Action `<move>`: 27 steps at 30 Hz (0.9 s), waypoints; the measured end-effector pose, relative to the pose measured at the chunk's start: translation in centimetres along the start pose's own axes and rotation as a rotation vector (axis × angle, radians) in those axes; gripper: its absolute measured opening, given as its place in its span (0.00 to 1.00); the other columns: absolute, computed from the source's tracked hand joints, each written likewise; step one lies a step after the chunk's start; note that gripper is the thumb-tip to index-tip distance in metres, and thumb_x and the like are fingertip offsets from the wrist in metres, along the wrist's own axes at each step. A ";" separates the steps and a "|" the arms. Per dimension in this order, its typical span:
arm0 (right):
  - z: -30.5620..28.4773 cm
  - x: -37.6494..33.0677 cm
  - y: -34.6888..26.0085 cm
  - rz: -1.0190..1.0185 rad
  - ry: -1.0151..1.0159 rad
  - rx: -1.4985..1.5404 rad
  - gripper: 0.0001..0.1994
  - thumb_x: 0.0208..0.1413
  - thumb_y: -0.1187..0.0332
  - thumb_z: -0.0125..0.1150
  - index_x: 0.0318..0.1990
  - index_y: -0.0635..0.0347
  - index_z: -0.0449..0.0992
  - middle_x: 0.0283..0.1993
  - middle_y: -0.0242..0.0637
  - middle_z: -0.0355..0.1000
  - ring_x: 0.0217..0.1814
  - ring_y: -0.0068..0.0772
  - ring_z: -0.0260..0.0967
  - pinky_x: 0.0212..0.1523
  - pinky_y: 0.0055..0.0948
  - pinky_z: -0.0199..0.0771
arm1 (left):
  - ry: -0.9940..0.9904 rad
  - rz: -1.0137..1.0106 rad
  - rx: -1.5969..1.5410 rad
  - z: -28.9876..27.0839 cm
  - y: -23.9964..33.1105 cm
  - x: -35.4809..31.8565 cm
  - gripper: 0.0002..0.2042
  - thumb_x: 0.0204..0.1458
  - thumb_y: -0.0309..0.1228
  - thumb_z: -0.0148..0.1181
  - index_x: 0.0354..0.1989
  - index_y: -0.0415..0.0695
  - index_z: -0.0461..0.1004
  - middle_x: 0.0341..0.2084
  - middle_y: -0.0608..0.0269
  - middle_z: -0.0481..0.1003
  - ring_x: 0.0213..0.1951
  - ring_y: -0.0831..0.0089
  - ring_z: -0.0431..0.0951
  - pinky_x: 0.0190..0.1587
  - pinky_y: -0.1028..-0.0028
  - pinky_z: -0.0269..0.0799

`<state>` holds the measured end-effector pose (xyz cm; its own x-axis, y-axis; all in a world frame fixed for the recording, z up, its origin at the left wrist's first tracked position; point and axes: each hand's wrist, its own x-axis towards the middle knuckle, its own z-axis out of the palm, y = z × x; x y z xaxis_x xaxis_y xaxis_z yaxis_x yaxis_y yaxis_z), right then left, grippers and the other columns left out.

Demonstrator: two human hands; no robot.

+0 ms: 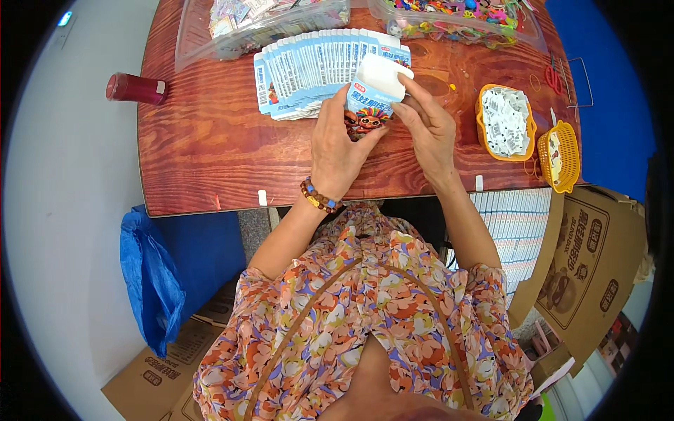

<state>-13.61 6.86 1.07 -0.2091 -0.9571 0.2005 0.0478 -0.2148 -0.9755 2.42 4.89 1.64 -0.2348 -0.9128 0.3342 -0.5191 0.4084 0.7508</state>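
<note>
Nearest the camera: floral top (pixel 365 316), soft patterned cloth with a brown trim line on either side.
Small carton (pixel 370 102): between both hands, over the worktop (pixel 217 147), just in front of the carton row; pale blue and white card, bearing a small red patch, a line of blue characters and a rainbow-haired cartoon figure in sunglasses.
Carton's direction: long axis runs roughly away from the person; the raised white flap is at the far end, the figure at the near end.
Left hand (pixel 333 151): curled round the left side, thumb along the near edge, gripping it; a beaded bracelet (pixel 320 196) circles the wrist.
Right hand (pixel 432 133): half curled, index finger on the flap's edge, thumb at the far right corner, holding there.
Carton row (pixel 309 74): overlapping flat cartons fanned across, many showing barcodes.
Right side: yellow basket (pixel 481 130) of white printed packets (pixel 505 119); tilted lattice basket (pixel 567 165); red-handled scissors (pixel 554 81).
Far edge: two clear plastic bins, one (pixel 188 42) with printed packets, one (pixel 530 42) with colourful small pieces.
Left edge: dark red cylindrical container (pixel 137 89), lying sideways.
</note>
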 end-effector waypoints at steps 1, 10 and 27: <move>-0.2 0.0 0.0 -0.018 -0.019 -0.083 0.20 0.61 0.76 0.57 0.62 0.65 0.69 0.51 0.38 0.75 0.53 0.24 0.71 0.52 0.23 0.71 | 0.006 0.012 -0.007 0.0 0.2 0.0 0.40 0.36 0.30 0.77 0.60 0.35 0.62 0.42 0.47 0.70 0.44 0.52 0.74 0.44 0.61 0.72; -0.9 0.5 0.7 -0.042 -0.064 -0.294 0.17 0.63 0.76 0.55 0.59 0.65 0.71 0.49 0.35 0.75 0.51 0.22 0.72 0.48 0.22 0.73 | -0.001 -0.113 -0.085 0.5 0.1 0.2 0.32 0.40 0.29 0.75 0.55 0.35 0.67 0.43 0.47 0.75 0.43 0.54 0.78 0.44 0.65 0.74; -3.2 1.7 0.5 -0.065 -0.251 -0.115 0.07 0.64 0.75 0.54 0.44 0.67 0.76 0.42 0.30 0.71 0.44 0.18 0.68 0.45 0.19 0.69 | -0.326 -0.154 -0.548 -2.6 -0.5 0.6 0.27 0.54 0.16 0.61 0.61 0.43 0.59 0.45 0.57 0.73 0.46 0.72 0.77 0.48 0.72 0.77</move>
<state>-17.10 5.71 0.61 0.0413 -0.9633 0.2653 -0.0720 -0.2677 -0.9608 4.61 4.13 2.95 -0.4729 -0.8780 0.0744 -0.0931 0.1337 0.9866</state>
